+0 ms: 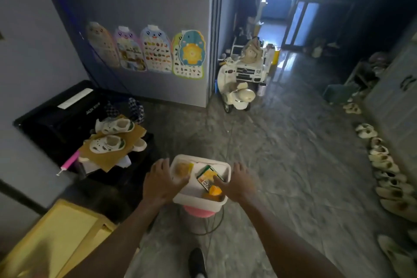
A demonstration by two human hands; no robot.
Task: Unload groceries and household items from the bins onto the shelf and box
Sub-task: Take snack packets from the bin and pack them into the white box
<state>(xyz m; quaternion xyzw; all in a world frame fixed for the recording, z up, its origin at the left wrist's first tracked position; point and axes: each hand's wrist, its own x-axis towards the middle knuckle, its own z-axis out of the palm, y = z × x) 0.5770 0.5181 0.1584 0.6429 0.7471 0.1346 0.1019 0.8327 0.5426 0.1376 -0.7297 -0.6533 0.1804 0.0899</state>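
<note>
A white plastic bin (pixel 222 167) stands on a pink-topped stool (pixel 196 212) in front of me. Inside lie a round brownish item (pixel 182 169) at the left, a yellow and green packet (pixel 208 177) in the middle and an orange item (pixel 215 191) near the front. My left hand (pixel 161 181) grips the bin's left rim, fingers spread over the edge. My right hand (pixel 238 181) holds the right rim, its thumb resting on the packet. A yellow cardboard box (pixel 61 237) lies open at the lower left.
A black case (pixel 56 115) at the left carries cardboard and white children's shoes (pixel 108 143). Toy ride-on vehicles (pixel 239 88) stand by the wall corner. A row of slippers (pixel 383 165) lines the right wall. My black shoe (pixel 197 263) is on the grey floor.
</note>
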